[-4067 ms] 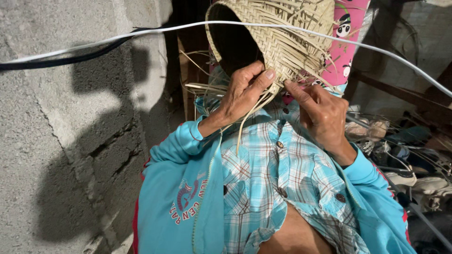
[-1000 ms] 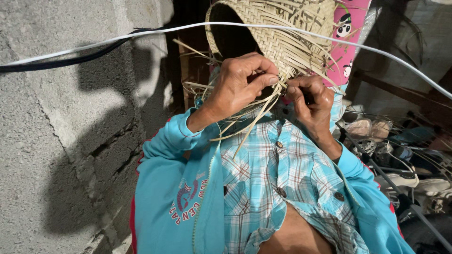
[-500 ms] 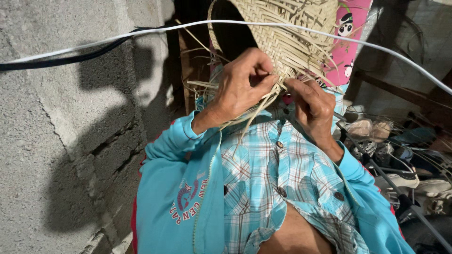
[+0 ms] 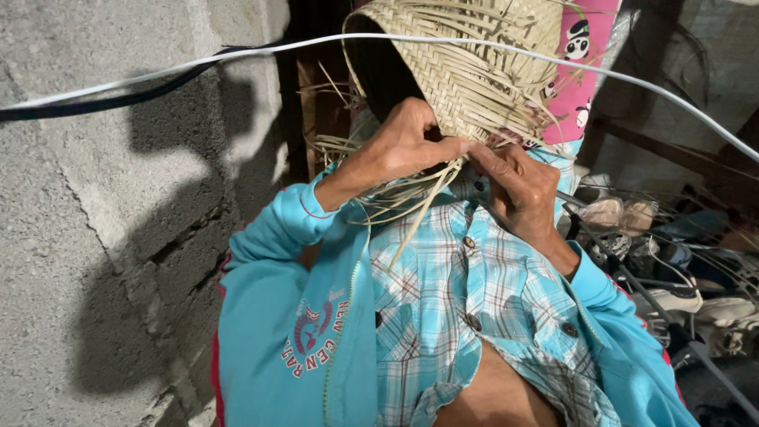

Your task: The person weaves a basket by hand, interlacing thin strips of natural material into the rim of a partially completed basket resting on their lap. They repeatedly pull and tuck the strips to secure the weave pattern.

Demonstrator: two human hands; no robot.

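A half-woven straw basket (image 4: 466,71) of pale flat strips is held up in front of me, its dark opening facing left. My left hand (image 4: 403,146) grips its lower rim, thumb and fingers pinching loose straw strips (image 4: 419,205) that hang down over my plaid shirt. My right hand (image 4: 518,186) is curled just below the basket's weave, fingers closed on strip ends at the same edge. Both hands nearly touch each other. Turquoise jacket sleeves cover both arms.
A rough grey block wall (image 4: 118,237) stands close on the left. A white cable (image 4: 237,51) crosses the view above the hands, over the basket. A pink printed cloth (image 4: 589,63) hangs behind the basket. Shoes and clutter (image 4: 672,269) lie on the right.
My left hand has shifted along the basket's rim and closed tighter on the strips. My right hand has curled in under the weave. The basket has barely moved.
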